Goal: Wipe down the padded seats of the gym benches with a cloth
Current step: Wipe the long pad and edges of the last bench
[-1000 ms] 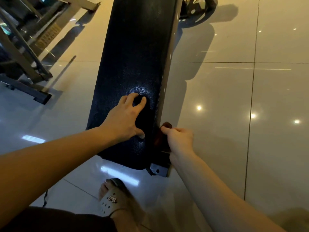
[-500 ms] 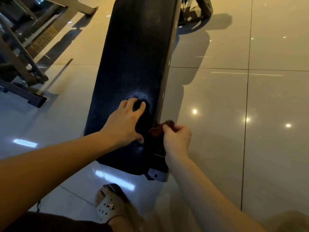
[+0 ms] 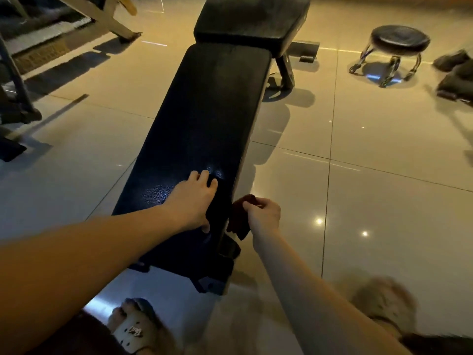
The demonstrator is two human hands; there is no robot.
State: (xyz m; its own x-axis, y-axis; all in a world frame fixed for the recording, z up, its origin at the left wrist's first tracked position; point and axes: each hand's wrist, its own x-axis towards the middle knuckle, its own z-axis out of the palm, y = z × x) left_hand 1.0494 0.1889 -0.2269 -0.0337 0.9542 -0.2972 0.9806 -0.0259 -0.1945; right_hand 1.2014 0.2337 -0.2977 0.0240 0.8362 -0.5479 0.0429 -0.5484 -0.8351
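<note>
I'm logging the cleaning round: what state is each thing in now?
Long bench pad: bears a hand near its close end.
Small seat pad: at the far end, untouched.
Cloth: bunched, at the long pad's right edge.
Left hand: fingers spread, resting on the pad.
Right hand: grips the cloth.
Round stool: upright, far right.

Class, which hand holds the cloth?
The right hand grips the dark cloth beside the long pad; the left hand rests empty on it.

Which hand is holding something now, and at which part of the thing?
The right hand pinches the dark red cloth at its top edge. The left hand only rests on the padded seat.
</note>
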